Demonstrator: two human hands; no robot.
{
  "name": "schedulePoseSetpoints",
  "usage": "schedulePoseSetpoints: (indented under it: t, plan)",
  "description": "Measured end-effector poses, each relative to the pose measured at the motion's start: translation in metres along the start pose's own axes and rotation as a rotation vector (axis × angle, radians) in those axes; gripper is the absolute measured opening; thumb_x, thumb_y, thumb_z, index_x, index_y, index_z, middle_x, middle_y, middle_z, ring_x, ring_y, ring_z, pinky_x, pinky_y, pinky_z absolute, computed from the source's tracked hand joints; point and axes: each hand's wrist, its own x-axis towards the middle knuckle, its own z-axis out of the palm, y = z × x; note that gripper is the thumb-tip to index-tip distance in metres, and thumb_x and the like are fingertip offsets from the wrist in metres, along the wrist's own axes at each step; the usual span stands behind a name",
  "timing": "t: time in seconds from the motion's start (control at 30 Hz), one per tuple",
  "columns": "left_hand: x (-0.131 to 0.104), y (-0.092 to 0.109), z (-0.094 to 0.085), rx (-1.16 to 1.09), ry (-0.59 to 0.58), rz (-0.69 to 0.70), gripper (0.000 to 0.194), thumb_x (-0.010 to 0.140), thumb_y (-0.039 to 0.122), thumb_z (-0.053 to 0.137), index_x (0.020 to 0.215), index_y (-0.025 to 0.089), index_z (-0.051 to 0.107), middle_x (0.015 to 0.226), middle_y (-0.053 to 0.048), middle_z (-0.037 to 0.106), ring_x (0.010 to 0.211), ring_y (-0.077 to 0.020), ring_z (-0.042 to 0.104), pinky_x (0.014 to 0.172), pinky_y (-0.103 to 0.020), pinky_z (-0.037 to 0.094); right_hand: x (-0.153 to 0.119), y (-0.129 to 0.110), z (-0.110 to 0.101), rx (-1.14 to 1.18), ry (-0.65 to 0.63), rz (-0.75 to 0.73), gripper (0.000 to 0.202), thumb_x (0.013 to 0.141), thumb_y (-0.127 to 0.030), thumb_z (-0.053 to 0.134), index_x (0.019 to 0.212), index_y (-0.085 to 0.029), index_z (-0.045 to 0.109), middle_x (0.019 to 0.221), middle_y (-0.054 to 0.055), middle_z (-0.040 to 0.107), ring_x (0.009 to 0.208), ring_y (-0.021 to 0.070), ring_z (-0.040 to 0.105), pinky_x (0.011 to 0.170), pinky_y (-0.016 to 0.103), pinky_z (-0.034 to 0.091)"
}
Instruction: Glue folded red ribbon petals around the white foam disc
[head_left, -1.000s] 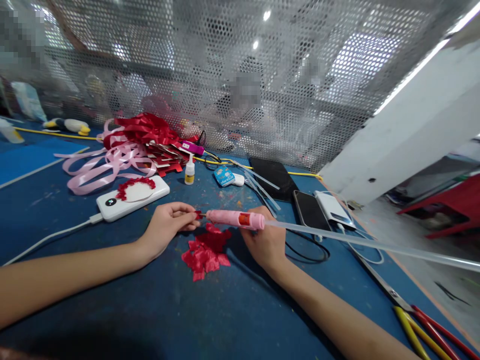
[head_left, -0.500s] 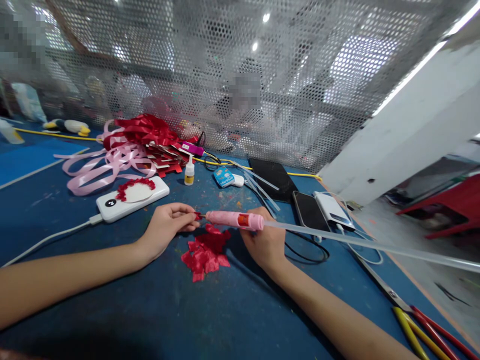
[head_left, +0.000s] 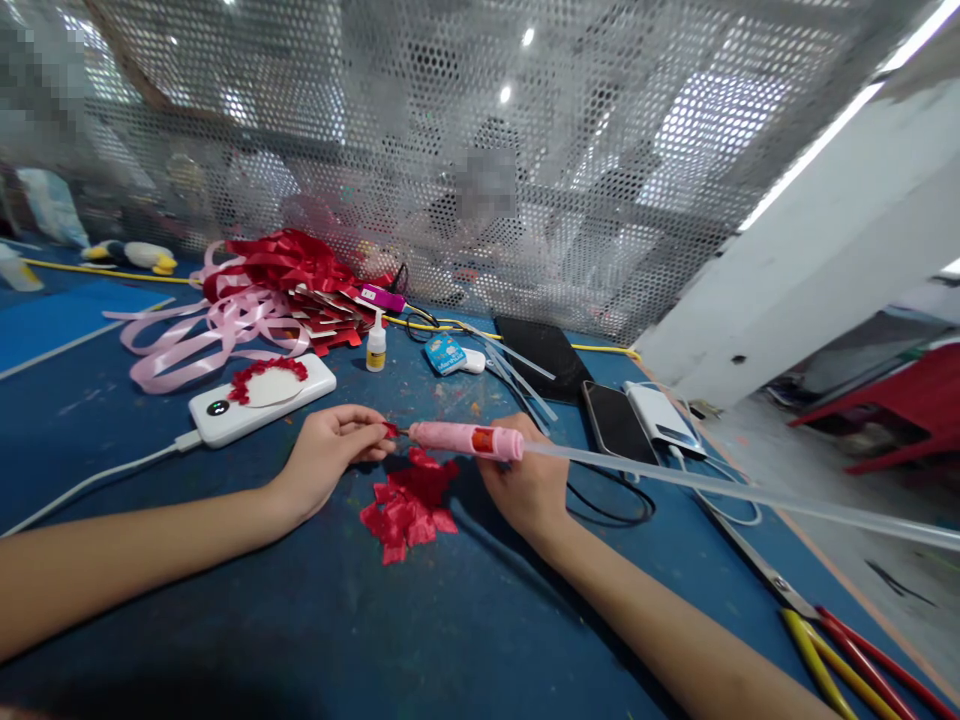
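Between its thumb and fingers, my left hand (head_left: 334,452) pinches a small red ribbon piece (head_left: 390,430). My right hand (head_left: 529,485) is closed round a pink hot glue gun (head_left: 463,440), whose tip points left and meets or nearly meets that piece. A long clear glue stick (head_left: 720,490) runs out of the gun's back end to the right. Below the tip lies a small heap of cut red ribbon pieces (head_left: 412,508). At left, a white disc (head_left: 277,385) partly edged with red ribbon bits rests on a white power bank (head_left: 315,385).
Pink ribbon loops (head_left: 172,365) and red ribbon (head_left: 300,262) lie at the back left. Nearby stands a small glue bottle (head_left: 376,345). Loose glue sticks (head_left: 517,375), a phone (head_left: 619,420) and scissors (head_left: 780,585) are to the right. A perforated metal screen (head_left: 405,130) rises behind the table.
The whole view has shifted very slightly. Both hands keep their hold, and the glue gun's tip stays at the red ribbon piece.
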Motion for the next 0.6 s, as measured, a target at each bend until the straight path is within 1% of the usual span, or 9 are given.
schedulePoseSetpoints:
  t: [0.13,0.23,0.37,0.43,0.5,0.6]
  plan:
    - [-0.0005,0.0017,0.0007,-0.017,0.012,0.004,0.026,0.057,0.027,0.075,0.074,0.012,0.062,0.059,-0.003,0.069,0.055,-0.0123,0.064,0.055,-0.020,0.050,-0.0002,0.0005,-0.0003,-0.005,-0.011,0.004,0.009,0.079,-0.019,0.047,0.076,-0.019,0.056,0.068,0.003,0.060,0.061,0.0165,0.055,0.054,0.025,0.038]
    - [-0.0009,0.0022,0.0008,-0.040,0.006,0.013,0.027,0.056,0.028,0.076,0.073,0.012,0.062,0.058,-0.002,0.068,0.055,-0.0122,0.064,0.054,-0.019,0.050,-0.0010,0.0007,0.0014,-0.044,-0.018,0.022,0.010,0.079,-0.020,0.048,0.074,-0.019,0.057,0.068,0.003,0.060,0.060,0.0167,0.056,0.053,0.025,0.036]
    - [-0.0016,0.0021,0.0007,-0.063,-0.020,0.020,0.026,0.056,0.027,0.077,0.072,0.013,0.062,0.057,-0.001,0.068,0.055,-0.0116,0.065,0.054,-0.017,0.050,-0.0015,0.0021,0.0062,-0.125,-0.049,0.094,0.010,0.076,-0.025,0.051,0.079,-0.019,0.058,0.070,0.004,0.062,0.060,0.0181,0.056,0.051,0.026,0.035]
    - [-0.0019,0.0018,0.0005,-0.061,-0.032,0.024,0.025,0.057,0.027,0.077,0.071,0.013,0.062,0.057,-0.001,0.068,0.056,-0.0115,0.065,0.054,-0.017,0.050,-0.0003,0.0037,0.0076,-0.084,-0.083,0.171,0.016,0.078,-0.029,0.052,0.087,-0.018,0.058,0.074,0.005,0.063,0.063,0.0192,0.058,0.053,0.026,0.038]
    - [-0.0021,0.0014,0.0002,-0.047,-0.050,0.028,0.024,0.058,0.027,0.076,0.072,0.013,0.062,0.058,-0.001,0.068,0.057,-0.0121,0.066,0.054,-0.018,0.050,0.0018,0.0060,0.0079,0.027,-0.131,0.242,0.021,0.082,-0.034,0.050,0.093,-0.017,0.057,0.078,0.006,0.064,0.067,0.0198,0.059,0.057,0.028,0.042]
    - [-0.0019,0.0005,-0.0006,-0.019,-0.078,0.028,0.023,0.060,0.027,0.075,0.072,0.013,0.062,0.059,-0.001,0.068,0.057,-0.0131,0.066,0.055,-0.020,0.051,0.0047,0.0102,0.0086,0.182,-0.169,0.272,0.022,0.085,-0.031,0.046,0.098,-0.016,0.056,0.085,0.008,0.064,0.073,0.0206,0.059,0.065,0.031,0.046]
